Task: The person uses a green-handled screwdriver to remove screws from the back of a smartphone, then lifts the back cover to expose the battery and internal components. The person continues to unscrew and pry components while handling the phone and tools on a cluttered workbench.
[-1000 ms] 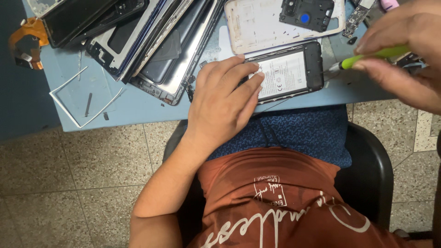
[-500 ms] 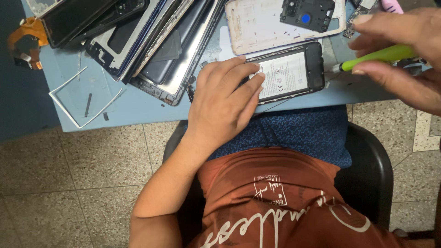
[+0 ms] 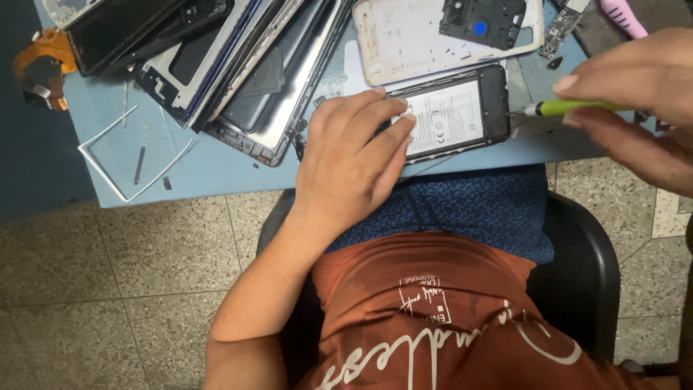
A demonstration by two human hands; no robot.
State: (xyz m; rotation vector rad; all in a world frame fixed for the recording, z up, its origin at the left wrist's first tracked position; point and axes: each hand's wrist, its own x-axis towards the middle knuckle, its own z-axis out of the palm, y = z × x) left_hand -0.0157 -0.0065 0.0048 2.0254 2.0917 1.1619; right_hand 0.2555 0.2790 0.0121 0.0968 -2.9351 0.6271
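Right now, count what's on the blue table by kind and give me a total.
Opened phone with battery showing, under the left hand: 1
Green-handled screwdriver, in the right hand: 1
White back cover: 1
Thin white frame: 1
Orange flex cable: 1
Stacked phone frames and screens: too overlapped to count
Total: 5

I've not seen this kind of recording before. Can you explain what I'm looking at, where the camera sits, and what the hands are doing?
There is no machine here: a seated person works with bare hands, filmed by a camera worn on their head, looking down.

The left hand lies flat on an opened phone with its back off, pressing it onto the blue table. The right hand holds a green-handled screwdriver, its tip at the phone's right edge.

Also on the table: a stack of phone frames and screens, a pale back cover, a thin white frame strip and an orange flex part.
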